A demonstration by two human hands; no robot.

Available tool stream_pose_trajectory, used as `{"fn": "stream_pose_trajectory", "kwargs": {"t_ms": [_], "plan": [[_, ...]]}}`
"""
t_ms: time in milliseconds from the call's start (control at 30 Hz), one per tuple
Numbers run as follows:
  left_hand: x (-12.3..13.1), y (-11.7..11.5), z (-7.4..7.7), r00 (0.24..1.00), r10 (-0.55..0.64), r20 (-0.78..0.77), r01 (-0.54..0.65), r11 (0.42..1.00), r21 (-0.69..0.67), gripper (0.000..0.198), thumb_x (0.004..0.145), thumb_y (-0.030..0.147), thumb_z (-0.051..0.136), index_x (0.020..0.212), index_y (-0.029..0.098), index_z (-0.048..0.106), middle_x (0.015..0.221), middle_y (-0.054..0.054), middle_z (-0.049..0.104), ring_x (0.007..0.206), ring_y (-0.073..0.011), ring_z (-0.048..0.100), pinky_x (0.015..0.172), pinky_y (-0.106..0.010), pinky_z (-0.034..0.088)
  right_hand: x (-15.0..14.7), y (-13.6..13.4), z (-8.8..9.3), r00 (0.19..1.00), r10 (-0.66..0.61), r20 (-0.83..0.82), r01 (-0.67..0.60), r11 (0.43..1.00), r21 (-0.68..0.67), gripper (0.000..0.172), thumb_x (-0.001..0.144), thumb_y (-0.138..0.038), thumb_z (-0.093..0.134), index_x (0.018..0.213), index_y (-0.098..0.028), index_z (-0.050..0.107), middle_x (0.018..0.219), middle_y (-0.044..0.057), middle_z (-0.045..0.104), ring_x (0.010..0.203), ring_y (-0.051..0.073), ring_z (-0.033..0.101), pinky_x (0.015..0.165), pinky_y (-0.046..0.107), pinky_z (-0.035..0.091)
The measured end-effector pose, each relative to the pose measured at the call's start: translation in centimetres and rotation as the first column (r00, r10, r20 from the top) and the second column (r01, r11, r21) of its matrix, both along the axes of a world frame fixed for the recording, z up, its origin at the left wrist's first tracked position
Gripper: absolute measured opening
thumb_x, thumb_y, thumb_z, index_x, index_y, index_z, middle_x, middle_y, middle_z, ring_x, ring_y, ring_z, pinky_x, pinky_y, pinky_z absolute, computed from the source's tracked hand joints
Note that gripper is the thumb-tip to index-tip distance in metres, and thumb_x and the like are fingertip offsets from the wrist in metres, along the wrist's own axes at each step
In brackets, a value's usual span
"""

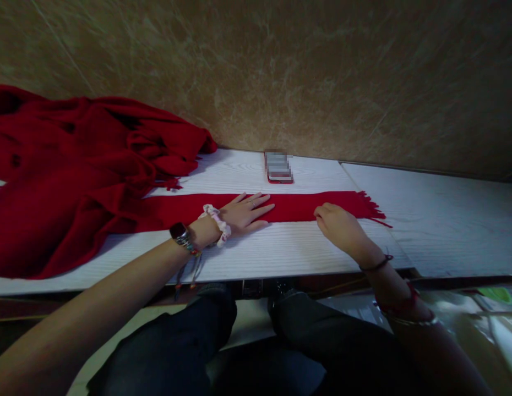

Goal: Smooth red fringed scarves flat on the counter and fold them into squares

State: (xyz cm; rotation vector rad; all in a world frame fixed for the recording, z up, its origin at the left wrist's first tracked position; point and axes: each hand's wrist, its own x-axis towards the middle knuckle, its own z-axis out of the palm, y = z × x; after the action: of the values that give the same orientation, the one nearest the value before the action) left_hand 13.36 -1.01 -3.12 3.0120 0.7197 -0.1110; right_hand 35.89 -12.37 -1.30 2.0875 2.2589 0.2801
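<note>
A red fringed scarf (297, 208) runs as a flat, narrow strip across the white wooden table. At its right end the fringe (371, 206) lies loose on the boards, while the left part widens into a loose heap. My left hand (241, 215) rests palm down on the strip with its fingers spread. Further right, my right hand (338, 224) has its fingers curled and pinched at the scarf's near edge, a short way from the fringe. Its fingertips are partly hidden.
A phone in a red case (278, 167) lies beyond the strip, near the brown marbled wall (256, 71). Rumpled red cloth (74, 154) covers the table's left side. The white table (454, 220) ends close to my knees. Clear plastic wrapping (458, 324) shows at lower right.
</note>
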Motion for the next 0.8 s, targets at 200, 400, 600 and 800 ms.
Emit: {"fn": "stream_pose_trajectory", "kwargs": {"t_ms": [200,400,600,800], "plan": [[0.0,0.1,-0.1,1.0,-0.01,0.017,0.01,1.0,-0.004,0.053,0.091,0.047,0.026,0.137,0.021,0.027,0.145,-0.007,0.017,0.133,-0.0237,0.012,0.103,-0.048,0.015,-0.7,-0.1,0.2,0.997,-0.042,-0.064,0.046,0.998,0.053,0.026,0.086,-0.016,0.034,0.091,-0.014,0.059,0.089,0.008,0.061,0.085,0.018,0.054,0.073,0.028,0.042],[0.0,-0.1,0.0,0.999,-0.025,0.02,0.024,1.0,0.014,0.053,0.091,0.047,0.025,0.137,0.02,0.027,0.144,-0.008,0.018,0.132,-0.0233,0.013,0.104,-0.046,0.015,-1.7,0.1,0.3,0.995,-0.025,-0.096,0.033,0.996,0.078,0.028,0.086,-0.016,0.034,0.092,-0.013,0.061,0.092,0.011,0.062,0.088,0.021,0.055,0.076,0.032,0.044],[0.1,-0.1,0.1,1.0,-0.013,0.009,0.013,1.0,0.017,0.053,0.091,0.048,0.026,0.137,0.02,0.027,0.144,-0.008,0.018,0.132,-0.0244,0.014,0.103,-0.047,0.016,-3.0,0.6,-1.3,0.949,0.22,-0.226,-0.2,0.974,0.109,0.04,0.089,-0.027,0.032,0.123,-0.012,0.047,0.129,0.013,0.047,0.121,0.022,0.038,0.099,0.039,0.032],[-0.1,-0.4,0.2,0.999,0.051,-0.009,-0.051,0.999,-0.005,0.057,0.09,0.051,0.025,0.138,0.021,0.023,0.145,-0.007,0.016,0.133,-0.0239,0.01,0.104,-0.047,0.013,-3.1,0.6,-2.2,0.939,0.23,-0.257,-0.25,0.967,-0.049,0.052,0.09,-0.039,0.024,0.135,-0.013,0.03,0.142,0.013,0.027,0.131,0.022,0.019,0.104,0.045,0.021]]}}
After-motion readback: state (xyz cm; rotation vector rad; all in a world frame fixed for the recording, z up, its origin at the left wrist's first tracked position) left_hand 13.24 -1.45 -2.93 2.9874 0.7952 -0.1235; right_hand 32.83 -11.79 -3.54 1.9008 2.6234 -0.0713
